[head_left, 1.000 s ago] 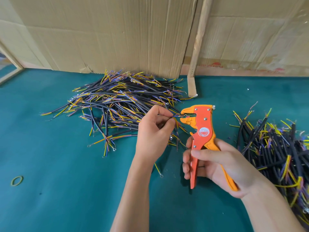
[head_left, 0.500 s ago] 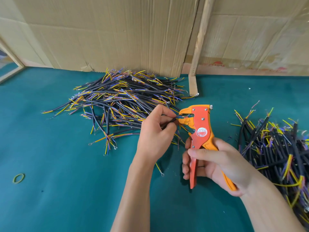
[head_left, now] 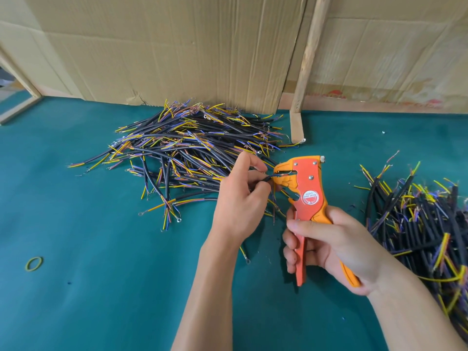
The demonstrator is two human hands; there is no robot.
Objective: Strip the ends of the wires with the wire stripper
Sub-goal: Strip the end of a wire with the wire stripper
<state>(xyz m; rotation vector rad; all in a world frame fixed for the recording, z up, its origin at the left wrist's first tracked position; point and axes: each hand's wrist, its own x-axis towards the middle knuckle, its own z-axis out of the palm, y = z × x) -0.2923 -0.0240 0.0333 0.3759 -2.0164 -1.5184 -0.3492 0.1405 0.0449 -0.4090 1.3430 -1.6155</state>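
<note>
- Bare green table (head_left: 101, 287) fills the lower left; wire piles (head_left: 182, 153) crowd the centre and right edge.
- Left hand (head_left: 240, 201) pinches one wire (head_left: 266, 179), its tip seemingly inside the stripper's mouth.
- Right hand (head_left: 329, 244) grips the wire stripper (head_left: 307, 191) (handles partly squeezed).

left hand (head_left: 238, 201): my fingers pinch a wire (head_left: 269, 177)
right hand (head_left: 331, 245): I grip stripper (head_left: 307, 196) handles

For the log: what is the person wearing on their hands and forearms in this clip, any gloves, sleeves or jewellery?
Nothing shows. The left hand and right hand are bare, with no gloves, rings, watch or wristband in view. Both forearms are uncovered down to the bottom edge of the picture, so no sleeve is seen. Fingernails are short and plain.
</note>
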